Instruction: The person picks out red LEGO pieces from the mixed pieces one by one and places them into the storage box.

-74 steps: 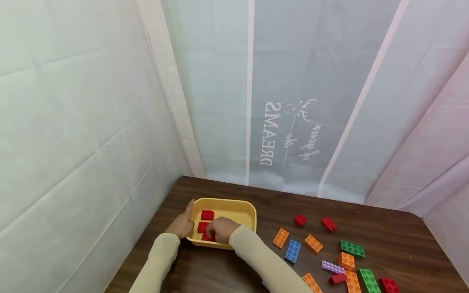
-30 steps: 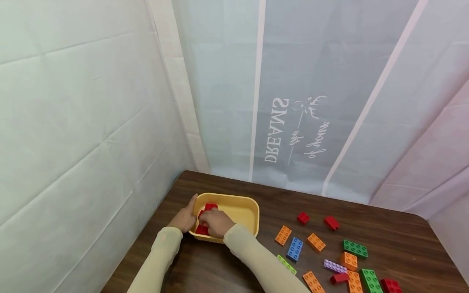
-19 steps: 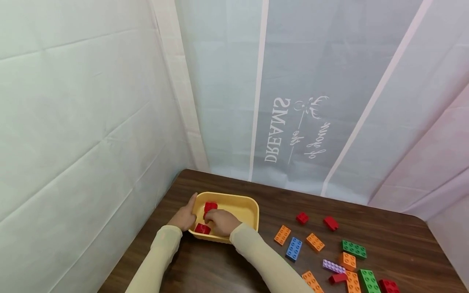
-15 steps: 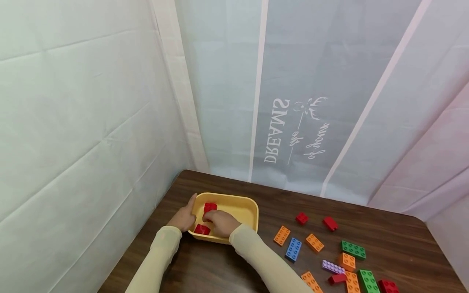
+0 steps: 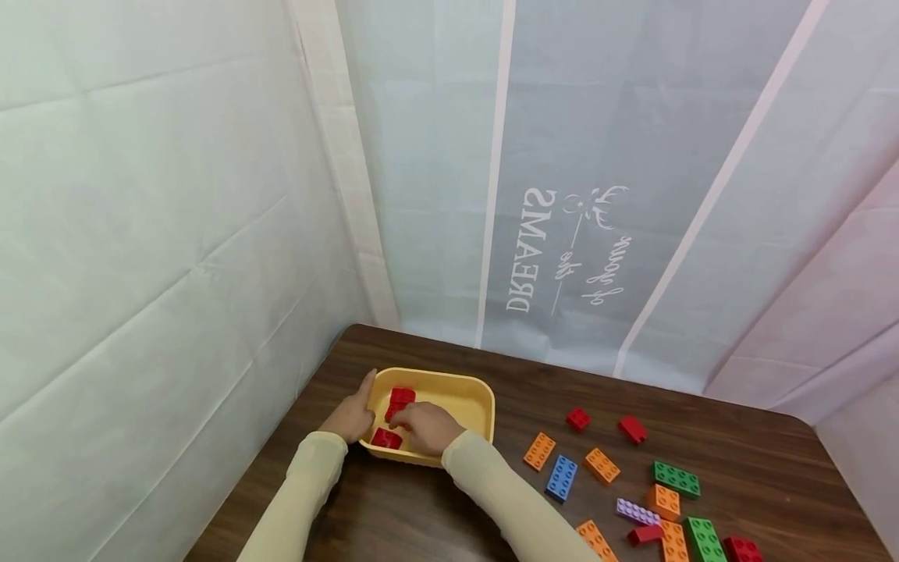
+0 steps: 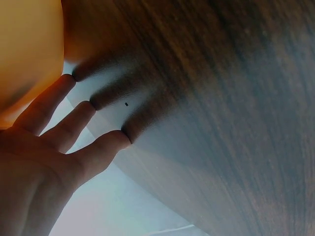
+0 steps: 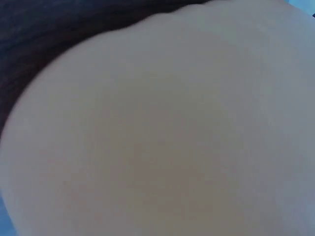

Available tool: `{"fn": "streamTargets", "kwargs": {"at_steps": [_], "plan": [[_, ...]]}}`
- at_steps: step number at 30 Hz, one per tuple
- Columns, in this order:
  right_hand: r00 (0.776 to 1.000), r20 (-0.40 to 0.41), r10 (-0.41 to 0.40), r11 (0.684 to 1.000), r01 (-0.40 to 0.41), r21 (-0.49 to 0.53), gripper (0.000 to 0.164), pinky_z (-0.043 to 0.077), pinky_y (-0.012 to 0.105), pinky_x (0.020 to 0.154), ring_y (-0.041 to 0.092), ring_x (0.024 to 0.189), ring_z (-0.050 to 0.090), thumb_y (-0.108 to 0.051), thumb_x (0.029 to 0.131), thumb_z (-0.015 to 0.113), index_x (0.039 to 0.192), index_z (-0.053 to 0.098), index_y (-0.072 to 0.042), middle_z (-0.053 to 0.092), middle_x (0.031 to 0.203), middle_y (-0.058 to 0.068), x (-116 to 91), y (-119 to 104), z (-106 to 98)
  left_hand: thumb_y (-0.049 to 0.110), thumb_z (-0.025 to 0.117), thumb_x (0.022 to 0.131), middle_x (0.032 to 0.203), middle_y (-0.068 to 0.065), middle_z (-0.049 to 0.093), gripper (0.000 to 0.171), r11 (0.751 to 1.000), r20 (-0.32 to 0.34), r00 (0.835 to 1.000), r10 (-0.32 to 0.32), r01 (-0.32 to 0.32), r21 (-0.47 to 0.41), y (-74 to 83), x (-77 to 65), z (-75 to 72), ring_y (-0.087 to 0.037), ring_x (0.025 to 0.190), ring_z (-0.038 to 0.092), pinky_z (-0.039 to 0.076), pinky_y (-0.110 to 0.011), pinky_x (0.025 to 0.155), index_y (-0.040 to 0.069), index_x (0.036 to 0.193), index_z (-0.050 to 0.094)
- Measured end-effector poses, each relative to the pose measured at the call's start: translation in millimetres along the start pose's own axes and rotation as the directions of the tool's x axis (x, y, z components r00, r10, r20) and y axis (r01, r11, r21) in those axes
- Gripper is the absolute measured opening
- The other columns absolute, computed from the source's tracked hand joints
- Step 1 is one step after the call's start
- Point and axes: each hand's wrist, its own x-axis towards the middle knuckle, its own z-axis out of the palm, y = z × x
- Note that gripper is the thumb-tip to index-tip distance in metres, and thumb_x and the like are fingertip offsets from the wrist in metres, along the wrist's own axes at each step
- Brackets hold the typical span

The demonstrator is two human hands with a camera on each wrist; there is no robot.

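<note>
A yellow plastic tray (image 5: 456, 384) sits at the table's left side, with red toy bricks near its left end. My left hand (image 5: 349, 416) is at its left wall, index finger along the rim. In the left wrist view, three fingers of that hand (image 6: 54, 142) extend beside the tray (image 6: 29, 54), tips on the table. Inside the tray, my right hand (image 5: 430, 428) has curled fingers at a red brick (image 5: 395, 410), partly hidden by them. Another red brick (image 5: 403, 395) lies beyond it, and a third red brick (image 5: 386, 439) nearer. A pale blurred surface fills most of the right wrist view.
Several loose bricks lie on the dark wooden table (image 5: 772, 468) to the right: a blue brick (image 5: 561, 478), an orange brick (image 5: 539, 451), a green brick (image 5: 676, 478), a purple brick (image 5: 637, 511) and a small red brick (image 5: 578, 419) among them. Fabric walls enclose the table's back and sides.
My right hand has shifted within the tray, and the red bricks there stand apart differently, with the middle one now close to the far one. My left hand stays at the tray's left wall.
</note>
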Motion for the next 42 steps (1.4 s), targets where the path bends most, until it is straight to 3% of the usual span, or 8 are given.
{"fn": "streamTargets", "kwargs": {"at_steps": [7, 14, 19, 24, 29, 34, 38, 42], "plan": [[0.988, 0.129, 0.085, 0.990, -0.098, 0.097, 0.045, 0.045, 0.020, 0.064, 0.008, 0.063, 0.047, 0.001, 0.087, 0.053, 0.117, 0.075, -0.024, 0.064, 0.077, -0.009, -9.8, 4.3, 4.8, 0.008, 0.045, 0.087, 0.128, -0.024, 0.059, 0.079, 1.000, 0.022, 1.000, 0.009, -0.009, 0.005, 12.0, -0.2, 8.2, -0.024, 0.082, 0.058, 0.050, -0.047, 0.082, 0.012, 0.159, 0.012], [0.987, 0.113, 0.112, 0.991, -0.120, 0.066, 0.040, 0.048, 0.021, 0.076, 0.004, 0.073, 0.052, -0.001, 0.084, 0.057, 0.110, 0.078, -0.024, 0.071, 0.100, -0.013, -23.3, 8.5, 1.4, 0.008, 0.045, 0.088, 0.131, -0.025, 0.057, 0.078, 1.000, 0.035, 0.999, 0.019, -0.019, 0.008, 19.7, -0.2, 17.5, -0.024, 0.084, 0.058, 0.050, -0.047, 0.081, 0.013, 0.159, 0.011], [0.992, 0.063, 0.106, 0.993, -0.108, 0.039, 0.038, 0.049, 0.022, 0.081, 0.003, 0.077, 0.056, -0.003, 0.085, 0.057, 0.109, 0.078, -0.024, 0.071, 0.102, -0.014, -31.0, 10.2, -0.9, 0.008, 0.045, 0.088, 0.131, -0.025, 0.057, 0.078, 0.999, 0.043, 0.998, 0.039, -0.039, 0.002, 23.4, -1.5, 20.8, -0.024, 0.084, 0.059, 0.050, -0.047, 0.081, 0.013, 0.159, 0.010], [0.996, -0.038, 0.081, 0.997, -0.081, -0.014, 0.037, 0.050, 0.025, 0.085, 0.006, 0.087, 0.062, -0.005, 0.088, 0.053, 0.114, 0.076, -0.019, 0.072, 0.106, -0.009, -39.5, 10.3, -13.3, 0.009, 0.045, 0.089, 0.133, -0.025, 0.057, 0.078, 0.999, 0.035, 0.998, 0.045, -0.045, 0.009, 22.5, -3.2, 20.3, -0.025, 0.090, 0.060, 0.049, -0.049, 0.085, 0.013, 0.159, 0.009], [0.985, -0.113, 0.129, 0.988, -0.138, -0.073, 0.037, 0.047, 0.033, 0.095, 0.015, 0.106, 0.060, -0.025, 0.093, 0.053, 0.127, 0.067, -0.017, 0.066, 0.120, 0.000, -51.5, 14.5, -37.7, 0.008, 0.044, 0.089, 0.132, -0.029, 0.056, 0.079, 0.999, 0.024, 0.998, 0.050, -0.050, 0.012, 18.3, -3.4, 14.3, -0.028, 0.091, 0.061, 0.048, -0.050, 0.086, 0.011, 0.159, 0.008], [0.970, -0.144, 0.195, 0.975, -0.208, -0.074, 0.053, 0.032, 0.048, 0.111, 0.030, 0.140, 0.037, -0.043, 0.095, 0.048, 0.144, 0.052, -0.023, 0.044, 0.150, 0.012, -68.2, 28.4, -55.9, 0.008, 0.044, 0.089, 0.133, -0.032, 0.054, 0.079, 0.999, 0.025, 0.999, 0.043, -0.044, 0.029, 10.6, -3.8, 6.8, -0.030, 0.094, 0.060, 0.047, -0.052, 0.087, 0.009, 0.158, 0.006], [0.955, -0.146, 0.259, 0.963, -0.266, -0.033, 0.061, 0.027, 0.058, 0.111, 0.036, 0.146, 0.022, -0.049, 0.095, 0.048, 0.151, 0.041, -0.027, 0.027, 0.160, 0.015, -88.5, 47.7, -64.5, 0.009, 0.045, 0.089, 0.132, -0.034, 0.053, 0.079, 0.998, 0.025, 0.999, 0.044, -0.045, 0.039, 6.4, -5.2, 1.4, -0.030, 0.092, 0.059, 0.046, -0.052, 0.087, 0.008, 0.158, 0.004], [0.932, -0.152, 0.330, 0.943, -0.331, 0.021, 0.068, 0.023, 0.062, 0.111, 0.036, 0.148, 0.017, -0.054, 0.093, 0.049, 0.154, 0.035, -0.029, 0.021, 0.162, 0.014, -116.0, 70.6, -71.0, 0.009, 0.045, 0.089, 0.131, -0.036, 0.053, 0.079, 0.998, 0.025, 0.999, 0.047, -0.048, 0.044, 4.6, -7.1, -1.3, -0.032, 0.093, 0.059, 0.046, -0.054, 0.087, 0.006, 0.157, 0.005]]}}
